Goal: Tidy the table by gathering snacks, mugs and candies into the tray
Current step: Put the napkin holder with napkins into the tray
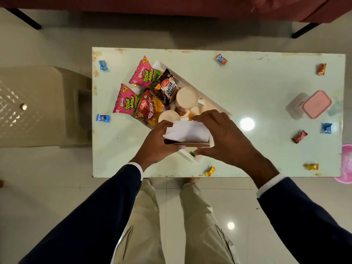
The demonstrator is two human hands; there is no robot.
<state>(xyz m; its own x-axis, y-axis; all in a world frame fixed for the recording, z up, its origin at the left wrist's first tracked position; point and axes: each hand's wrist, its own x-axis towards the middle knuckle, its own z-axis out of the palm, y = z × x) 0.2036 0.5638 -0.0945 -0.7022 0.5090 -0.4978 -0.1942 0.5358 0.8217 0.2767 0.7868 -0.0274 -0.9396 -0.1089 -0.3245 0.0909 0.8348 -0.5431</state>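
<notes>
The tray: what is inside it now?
The tray holds snack packets, two mugs and a green candy. The hands and napkin holder cover its near part.

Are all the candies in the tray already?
No, several candies lie loose on the table, outside the tray.

Head view, steeply down over table (pixel 266 88)
</notes>
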